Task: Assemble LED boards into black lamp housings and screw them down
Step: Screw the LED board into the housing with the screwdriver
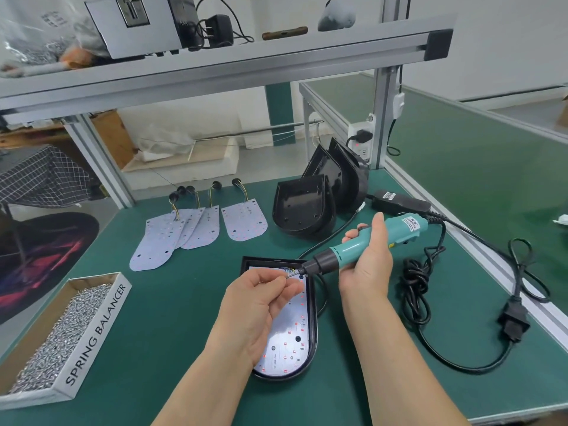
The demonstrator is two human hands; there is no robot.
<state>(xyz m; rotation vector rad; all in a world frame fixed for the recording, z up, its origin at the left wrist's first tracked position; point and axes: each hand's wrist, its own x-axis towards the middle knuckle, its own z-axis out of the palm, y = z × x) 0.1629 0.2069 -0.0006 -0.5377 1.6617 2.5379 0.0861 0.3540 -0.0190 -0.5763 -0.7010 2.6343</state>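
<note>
The right hand (367, 259) grasps a teal screwdriver (362, 242), its bit pointing toward eight o'clock. The left hand (261, 299) pinches the bit's tip with curled fingers, over the top end of a black housing (314, 321) lying flat on the green table (172, 302) with a board (292, 333) inside. Spare boards (196, 229) lie at eleven o'clock from it, empty housings (302, 210) at twelve, a box of screws (61, 333) at eight.

I read the worktop (172, 318) as a matt green mat, and its frame (381, 112) as brushed aluminium. The black lamp housings (302, 209) near the far edge look like glossy moulded plastic. The LED boards (242, 221) are smooth white with a faint sheen. The screwdriver (353, 245) body is teal plastic; the screws (61, 327) are bright metal in a cardboard box (95, 333)
</note>
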